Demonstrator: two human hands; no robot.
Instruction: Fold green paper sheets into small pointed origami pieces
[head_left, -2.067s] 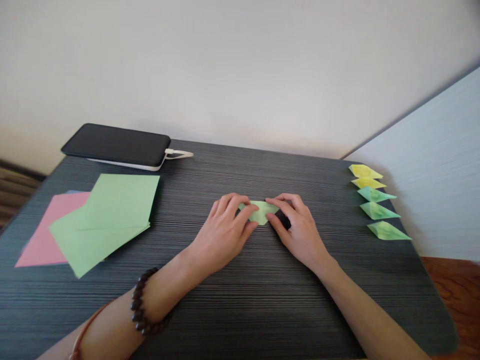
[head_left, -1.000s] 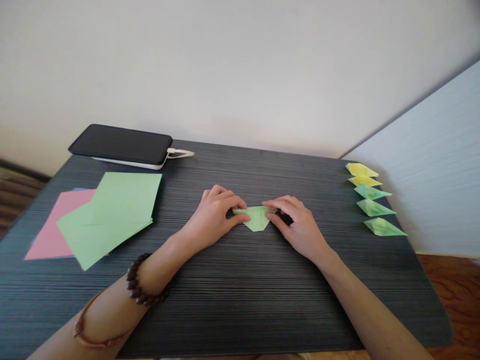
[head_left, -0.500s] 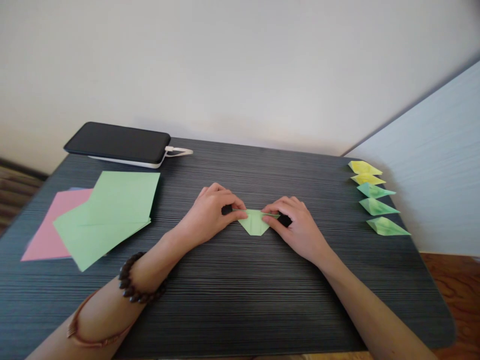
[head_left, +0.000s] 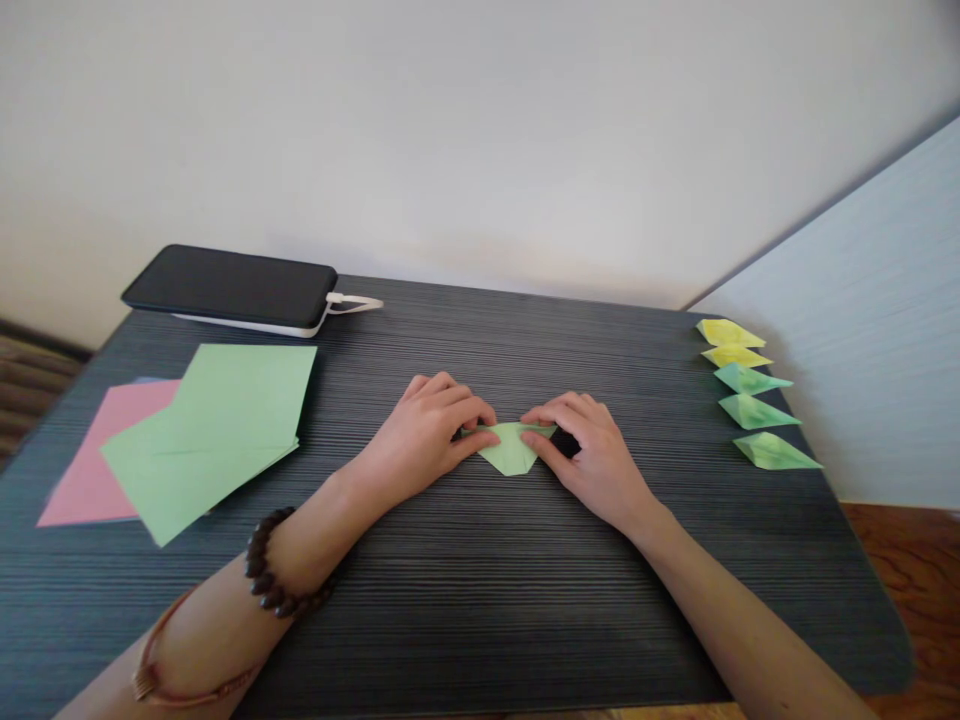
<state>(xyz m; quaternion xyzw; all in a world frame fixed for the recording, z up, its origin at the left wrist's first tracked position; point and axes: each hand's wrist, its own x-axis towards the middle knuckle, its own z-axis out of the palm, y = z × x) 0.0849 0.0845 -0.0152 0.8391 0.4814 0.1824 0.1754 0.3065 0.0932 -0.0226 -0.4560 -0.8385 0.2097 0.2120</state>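
A small folded piece of light green paper [head_left: 511, 453] lies at the middle of the dark table, narrowing toward me to a blunt lower edge. My left hand [head_left: 427, 432] pinches its left end between thumb and fingers. On the opposite end, my right hand [head_left: 589, 445] has thumb and forefinger closed on the paper as well. The fingertips cover parts of the upper edge. A dark beaded bracelet [head_left: 262, 570] and a thin brown band [head_left: 146, 650] circle my left arm.
Green paper sheets [head_left: 240, 400] overlap a pink sheet [head_left: 94, 480] at left. Behind them a black phone-like slab [head_left: 232, 285] rests on a white device with a white cable [head_left: 356, 303]. Several folded yellow and green paper pieces [head_left: 765, 451] line the table's [head_left: 525, 620] right edge, near a pale panel [head_left: 862, 330].
The visible face of the green paper looks smoother, its inner fold lines less distinct. My left fingers have shifted slightly along its upper edge; my right hand has barely moved.
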